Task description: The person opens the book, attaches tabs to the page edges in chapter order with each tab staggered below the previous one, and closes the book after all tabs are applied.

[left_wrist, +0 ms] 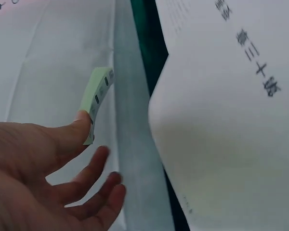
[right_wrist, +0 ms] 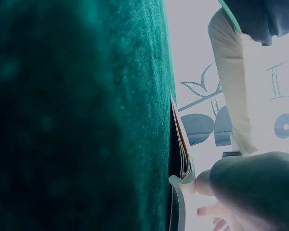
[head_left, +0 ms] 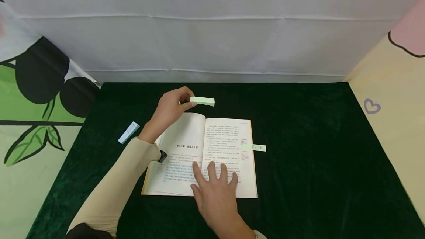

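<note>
An open book (head_left: 182, 132) with Chinese print lies on the dark green cloth. Above its top edge my left hand (head_left: 170, 104) pinches a pale green pad of sticky notes (head_left: 203, 101) between thumb and fingers; in the left wrist view the pad (left_wrist: 97, 94) bends slightly, with its other fingers spread apart from it. My right hand (head_left: 217, 191) rests with fingers spread on the lower middle of the book, across the fold. A pale green sticky note (head_left: 258, 148) with handwriting sticks out past the right page's edge.
A light blue sticky-note pad (head_left: 128, 132) lies on the green cloth (head_left: 315, 139) left of the book. A white curtain (head_left: 216, 47) hangs behind the table. Printed cloths with cartoon shapes stand at both sides.
</note>
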Demonstrator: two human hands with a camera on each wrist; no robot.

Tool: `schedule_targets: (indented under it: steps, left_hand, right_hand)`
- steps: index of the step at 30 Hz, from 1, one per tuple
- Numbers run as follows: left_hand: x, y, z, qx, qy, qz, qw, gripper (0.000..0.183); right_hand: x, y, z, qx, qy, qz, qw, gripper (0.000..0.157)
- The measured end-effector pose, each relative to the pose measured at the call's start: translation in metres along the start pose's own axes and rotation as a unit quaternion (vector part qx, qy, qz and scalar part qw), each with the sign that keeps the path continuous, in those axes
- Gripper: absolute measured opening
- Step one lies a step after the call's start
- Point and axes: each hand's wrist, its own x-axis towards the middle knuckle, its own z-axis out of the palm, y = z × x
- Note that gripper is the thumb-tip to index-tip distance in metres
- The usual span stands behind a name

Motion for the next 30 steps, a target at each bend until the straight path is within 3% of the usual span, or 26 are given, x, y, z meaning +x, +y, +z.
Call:
schedule_targets:
  steps: [8, 16, 22, 26, 30]
  left_hand:
    - [0.041, -0.005, 0.012, 0.015, 0.021, 0.003, 0.9997, 0.025]
    - [0.067, -0.01, 0.019, 0.048, -0.023, -0.039, 0.9978, 0.026]
    - [0.074, -0.022, 0.029, 0.09, -0.066, -0.075, 0.9909, 0.018]
    - [0.075, -0.028, 0.032, 0.119, -0.101, -0.064, 0.9857, 0.021]
    - [0.075, -0.029, 0.032, 0.129, -0.11, -0.05, 0.9843, 0.024]
  right_hand:
    - [-0.002, -0.002, 0.001, -0.029, 0.008, -0.005, 1.0, 0.057]
    - [-0.001, -0.003, 0.002, -0.042, 0.016, -0.005, 0.999, 0.058]
    - [-0.003, -0.003, 0.002, -0.039, 0.005, -0.003, 0.999, 0.058]
    - [-0.005, -0.004, 0.001, -0.04, -0.002, 0.0, 0.999, 0.058]
    - [-0.005, -0.003, 0.001, -0.047, -0.001, -0.001, 0.999, 0.059]
